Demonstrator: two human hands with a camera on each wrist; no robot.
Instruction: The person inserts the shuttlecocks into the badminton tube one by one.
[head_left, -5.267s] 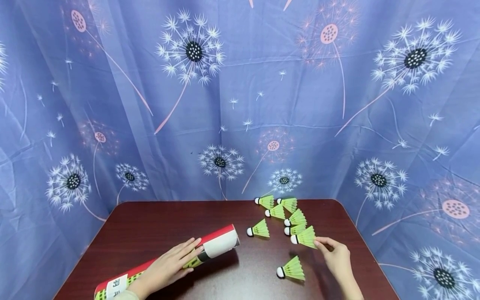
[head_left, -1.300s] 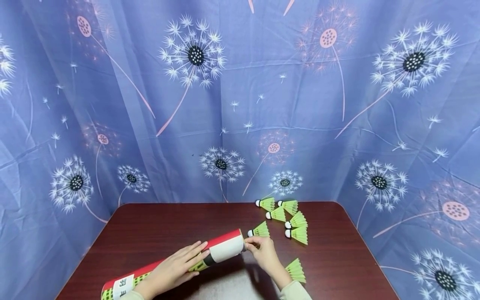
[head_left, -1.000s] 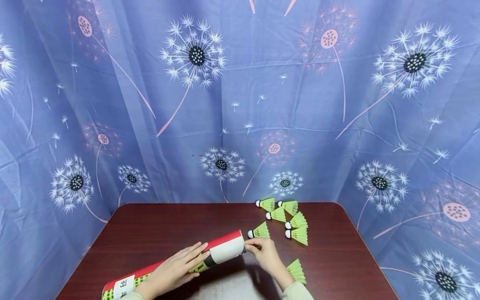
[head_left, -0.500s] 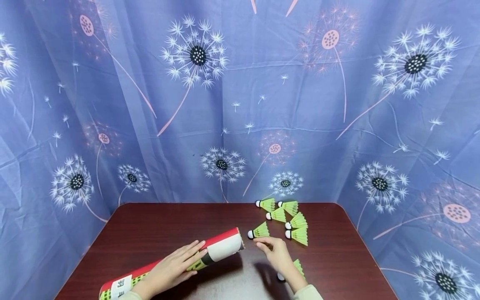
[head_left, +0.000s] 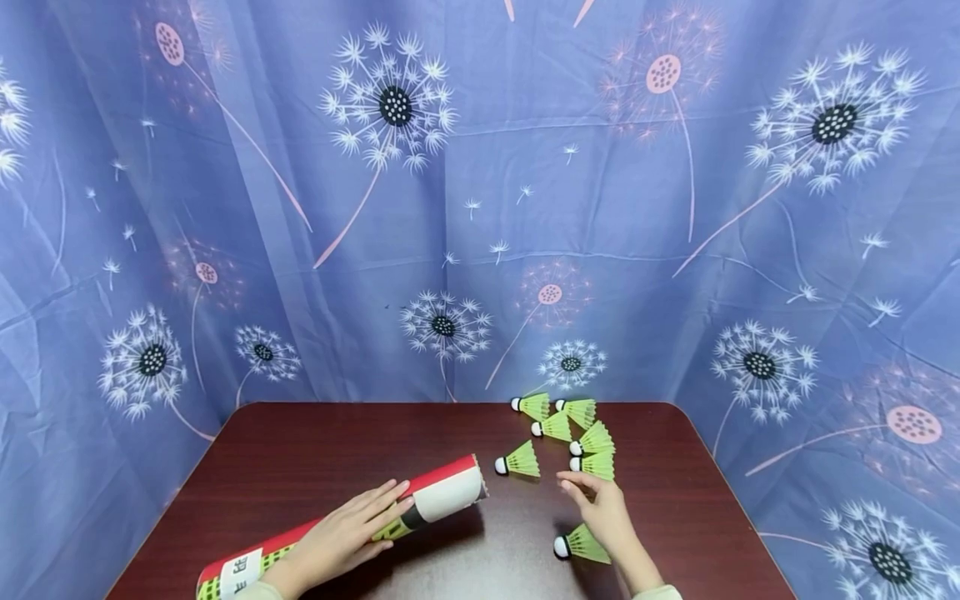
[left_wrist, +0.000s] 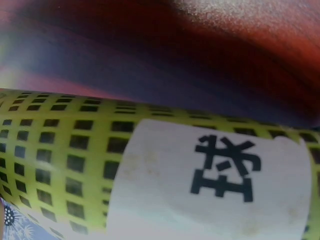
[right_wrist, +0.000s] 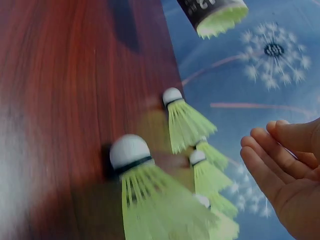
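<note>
I faced a dandelion-print curtain (head_left: 480, 183), with a red-brown table (head_left: 315, 446) below it. A printed tube (head_left: 444, 497) lay on the table, its body running toward 8 o'clock from its mouth (12 o'clock: curtain side). Status, in my judgement: loading was part complete. A jagged green skirt (right_wrist: 222, 24) showed at the mouth; seven shuttlecocks (head_left: 555, 427) lay outside. Left hand (head_left: 348, 529): laid across the tube, fingers extended, not clasped around it. Right hand (head_left: 606, 510): at 3 o'clock, fingers lightly bent, thumb-to-finger gap narrow, no item held. Outstanding pieces: a group of five between 1 and 3 o'clock; a lone shuttlecock (head_left: 520, 460) at 2 o'clock, near the mouth; a front shuttlecock (head_left: 585, 545) at 4 o'clock.
</note>
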